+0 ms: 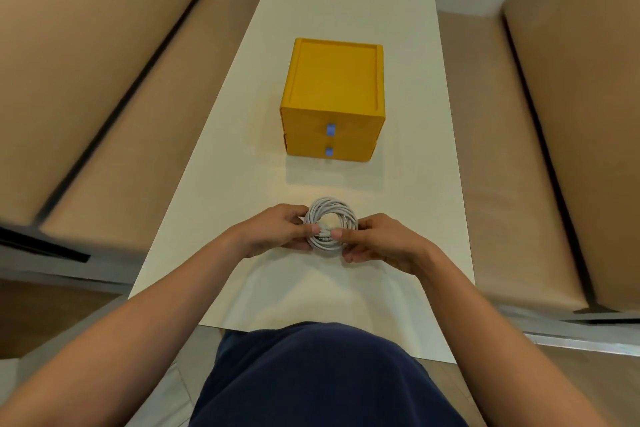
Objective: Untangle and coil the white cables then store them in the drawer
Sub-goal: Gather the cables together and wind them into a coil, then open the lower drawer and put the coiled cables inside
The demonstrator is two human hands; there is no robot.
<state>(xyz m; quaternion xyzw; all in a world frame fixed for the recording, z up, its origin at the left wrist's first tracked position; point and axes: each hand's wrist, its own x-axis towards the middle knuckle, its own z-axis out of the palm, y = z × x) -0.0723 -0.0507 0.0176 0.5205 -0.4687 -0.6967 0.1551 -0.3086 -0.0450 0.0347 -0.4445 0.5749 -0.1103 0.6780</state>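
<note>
Both hands are gripping 1 coiled bundle of white cables (pixel 330 224).

The left hand (pixel 277 230) and right hand (pixel 375 241) are pinching it above the white table (pixel 346 3), near the yellow drawer unit (pixel 334 99), whose 2 drawers are sitting closed.

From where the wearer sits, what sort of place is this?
Probably a living room or lounge: tan sofa cushions flank a long white table holding a yellow drawer box.

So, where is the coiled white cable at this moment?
In the head view, the coiled white cable is held between the left hand and right hand, over the white table, nearer the person than the yellow drawer box.
</note>
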